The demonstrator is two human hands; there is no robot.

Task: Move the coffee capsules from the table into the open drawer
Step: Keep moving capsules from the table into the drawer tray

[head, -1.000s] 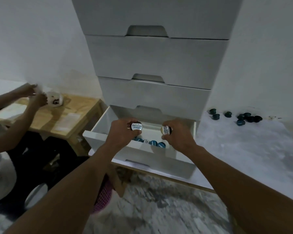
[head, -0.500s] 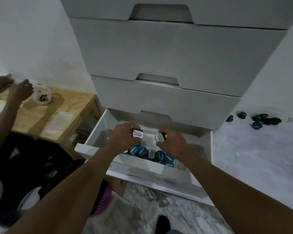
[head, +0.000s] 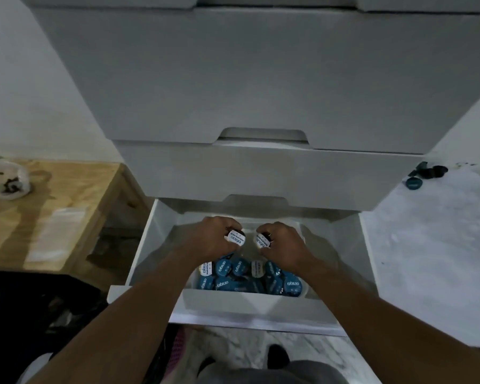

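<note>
Both my hands reach into the open white drawer [head: 161, 245] at the bottom of the cabinet. My left hand [head: 211, 239] grips a white-lidded coffee capsule [head: 235, 237]. A second white-lidded capsule [head: 262, 240] sits in the fingers of my right hand [head: 284, 243]. Both are held above a pile of capsules [head: 247, 278], mostly blue-lidded, lying in the drawer's front part. More dark capsules [head: 427, 173] lie on the white table [head: 432, 245] at the far right, one blue-lidded capsule [head: 414, 183] in front of them.
Closed white drawers [head: 233, 92] tower above the open one. A wooden side table [head: 53, 206] on the left bears a white cup [head: 7, 181] with dark bits. Marble-patterned floor [head: 302, 345] and dark clutter [head: 39, 306] lie below.
My head has moved closer and lower over the drawer. Both hands have gone deeper into it with their capsules. The other person's hands at the left are out of view.
</note>
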